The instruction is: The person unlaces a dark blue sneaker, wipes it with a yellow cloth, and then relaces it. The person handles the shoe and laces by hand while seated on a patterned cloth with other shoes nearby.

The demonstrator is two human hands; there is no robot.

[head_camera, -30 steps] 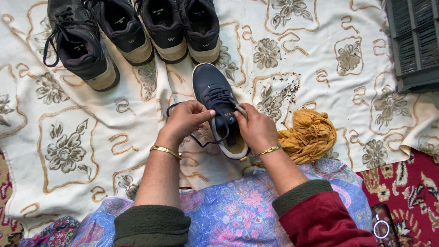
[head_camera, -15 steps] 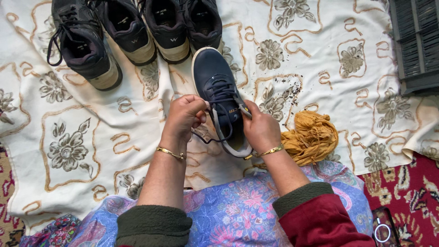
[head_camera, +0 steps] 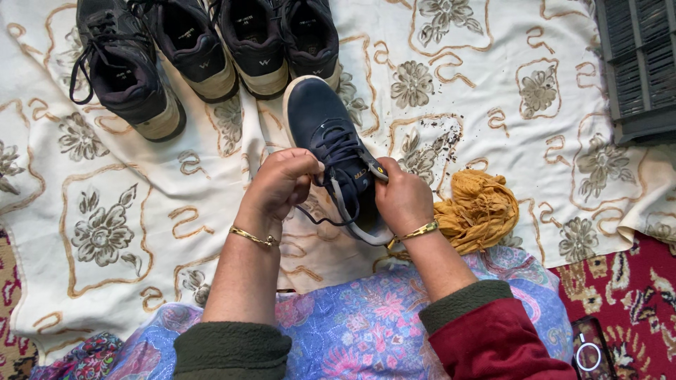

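I note the embroidered sheet [head_camera: 141,211] bare toward 9 o'clock. 4 dark shoes [head_camera: 204,49] crowd 12 o'clock. The navy shoe [head_camera: 331,151] sits centre, tilted. My left hand [head_camera: 278,186] pinches its lace [head_camera: 331,211]; my right hand [head_camera: 403,197] pinches the tongue, mustard cloth [head_camera: 479,207] at 3 o'clock.
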